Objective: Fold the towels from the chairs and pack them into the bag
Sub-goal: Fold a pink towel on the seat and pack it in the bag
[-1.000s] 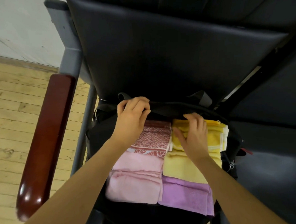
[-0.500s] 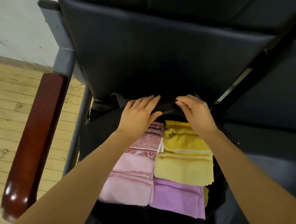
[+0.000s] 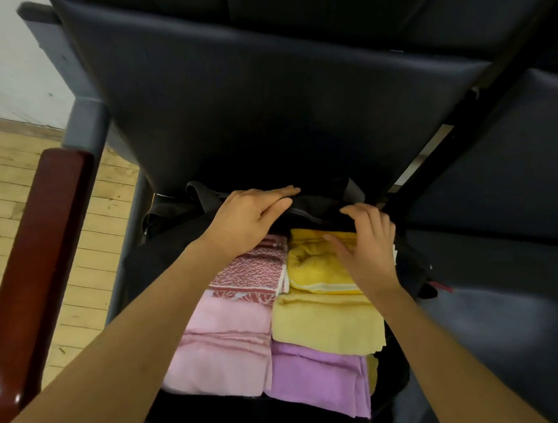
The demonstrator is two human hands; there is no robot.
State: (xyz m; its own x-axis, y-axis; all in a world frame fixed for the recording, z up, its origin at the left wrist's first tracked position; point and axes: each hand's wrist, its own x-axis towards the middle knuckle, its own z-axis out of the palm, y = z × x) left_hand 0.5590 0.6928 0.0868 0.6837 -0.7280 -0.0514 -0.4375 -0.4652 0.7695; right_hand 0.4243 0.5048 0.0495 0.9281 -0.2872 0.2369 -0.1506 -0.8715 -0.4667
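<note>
Five folded towels point(image 3: 271, 313) already lie packed in the bag point(image 3: 320, 208) at lower centre. Both hands, left hand point(image 3: 245, 223) and right hand point(image 3: 368, 245), rest open-fingered at its far rim, gripping nothing; probably only closing remains.

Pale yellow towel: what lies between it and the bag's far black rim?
In the head view, a folded bright yellow towel lies between the pale yellow towel and the bag's far black rim.
</note>
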